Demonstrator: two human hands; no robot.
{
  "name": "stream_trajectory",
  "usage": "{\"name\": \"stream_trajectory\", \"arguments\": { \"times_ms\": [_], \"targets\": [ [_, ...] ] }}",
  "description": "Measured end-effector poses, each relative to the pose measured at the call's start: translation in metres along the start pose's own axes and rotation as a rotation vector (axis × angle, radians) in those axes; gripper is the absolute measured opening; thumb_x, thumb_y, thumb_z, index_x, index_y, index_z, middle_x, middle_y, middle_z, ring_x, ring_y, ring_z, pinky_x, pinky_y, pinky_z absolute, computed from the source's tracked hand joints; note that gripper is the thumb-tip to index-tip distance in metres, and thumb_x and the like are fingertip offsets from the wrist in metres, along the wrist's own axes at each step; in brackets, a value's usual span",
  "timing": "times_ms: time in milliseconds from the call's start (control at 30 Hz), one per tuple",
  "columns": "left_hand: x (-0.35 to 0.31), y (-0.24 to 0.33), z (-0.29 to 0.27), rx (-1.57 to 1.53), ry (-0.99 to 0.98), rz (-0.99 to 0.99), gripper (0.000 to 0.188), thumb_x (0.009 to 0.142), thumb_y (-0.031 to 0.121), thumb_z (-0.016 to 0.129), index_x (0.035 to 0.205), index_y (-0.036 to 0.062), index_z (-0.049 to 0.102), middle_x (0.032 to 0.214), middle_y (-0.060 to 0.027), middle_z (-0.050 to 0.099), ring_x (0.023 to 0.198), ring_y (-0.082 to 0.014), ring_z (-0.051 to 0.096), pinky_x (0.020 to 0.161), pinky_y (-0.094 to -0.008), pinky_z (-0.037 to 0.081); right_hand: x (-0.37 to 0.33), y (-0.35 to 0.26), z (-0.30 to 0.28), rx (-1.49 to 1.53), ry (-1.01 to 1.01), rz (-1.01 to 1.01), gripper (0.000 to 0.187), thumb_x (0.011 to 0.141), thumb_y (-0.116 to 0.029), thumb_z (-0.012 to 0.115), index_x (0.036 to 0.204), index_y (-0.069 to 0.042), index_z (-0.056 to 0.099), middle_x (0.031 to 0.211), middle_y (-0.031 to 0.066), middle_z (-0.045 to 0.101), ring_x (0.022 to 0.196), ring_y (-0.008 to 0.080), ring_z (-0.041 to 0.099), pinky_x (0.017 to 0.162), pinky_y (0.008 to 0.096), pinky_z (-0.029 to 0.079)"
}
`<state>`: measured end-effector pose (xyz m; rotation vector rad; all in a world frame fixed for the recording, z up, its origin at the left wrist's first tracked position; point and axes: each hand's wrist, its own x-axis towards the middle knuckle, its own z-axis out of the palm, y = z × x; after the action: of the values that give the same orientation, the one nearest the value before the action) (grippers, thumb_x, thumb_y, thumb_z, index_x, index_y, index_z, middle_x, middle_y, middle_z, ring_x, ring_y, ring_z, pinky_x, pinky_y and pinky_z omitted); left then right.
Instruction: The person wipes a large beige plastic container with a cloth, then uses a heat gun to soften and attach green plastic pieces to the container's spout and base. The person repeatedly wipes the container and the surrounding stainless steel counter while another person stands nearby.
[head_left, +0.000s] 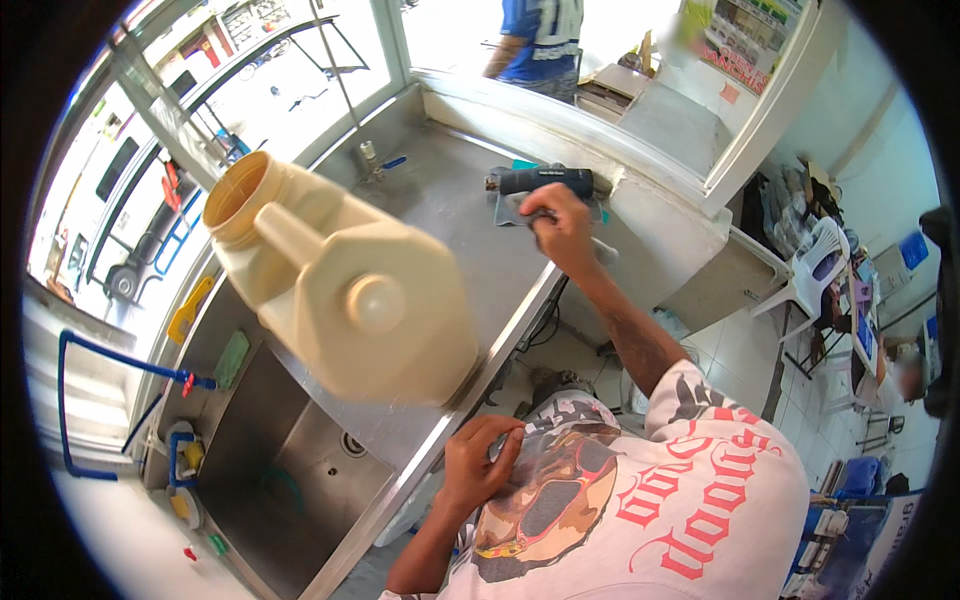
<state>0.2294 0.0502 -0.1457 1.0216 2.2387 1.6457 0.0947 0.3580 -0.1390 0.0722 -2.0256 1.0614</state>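
A large beige plastic jug (390, 290) with a wide open mouth and a moulded handle is above the steel counter (455, 215). Its mouth points to the upper left, and I cannot tell how it rests. Farther right, my right hand (568, 228) is closed, with a small dark and grey thing at its fingertips that I cannot make out. Just beyond those fingers lies a black heat gun (545, 182) on a grey cloth (507, 212). My left hand (480, 458) is curled into a loose fist by the counter's front edge, against my shirt, and no object shows in it.
A steel sink (320, 455) is set into the counter at the lower left, with blue piping (110, 365) beside it. A tap (369, 155) stands at the back. Beyond the window frame is a person in a blue shirt (540, 40). White chairs (815, 255) are at the right.
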Motion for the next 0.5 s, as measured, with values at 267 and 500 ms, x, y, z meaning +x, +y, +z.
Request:
{"name": "stream_trajectory", "arguments": {
  "times_ms": [267, 500],
  "targets": [
    [0.101, -0.016, 0.066, 0.041, -0.023, -0.115, 0.014, 0.092, 0.015, 0.067, 0.094, 0.0016, 0.071, 0.09, -0.0129, 0.072, 0.081, -0.027, 0.069, 0.073, -0.0354, 0.053, 0.033, 0.159, -0.051, -0.557, -0.189, 0.631, 0.045, 0.079, -0.047, 0.072, 0.087, -0.002, 0.069, 0.089, 0.0203, 0.069, 0.09, 0.0363, 0.068, 0.08, 0.0438, 0.055],
    [0.259, -0.057, 0.144, 0.181, 0.02, -0.176, 0.016, 0.093, 0.018, 0.066, 0.093, 0.0035, 0.07, 0.088, -0.0123, 0.069, 0.079, -0.028, 0.067, 0.072, -0.0366, 0.053, 0.008, 0.238, -0.04, -0.569, -0.36, 0.774, 0.072, 0.063, -0.055, 0.086, 0.102, 0.001, 0.064, 0.099, 0.0234, 0.071, 0.095, 0.0394, 0.07, 0.083, 0.0474, 0.056]
  ]
}}
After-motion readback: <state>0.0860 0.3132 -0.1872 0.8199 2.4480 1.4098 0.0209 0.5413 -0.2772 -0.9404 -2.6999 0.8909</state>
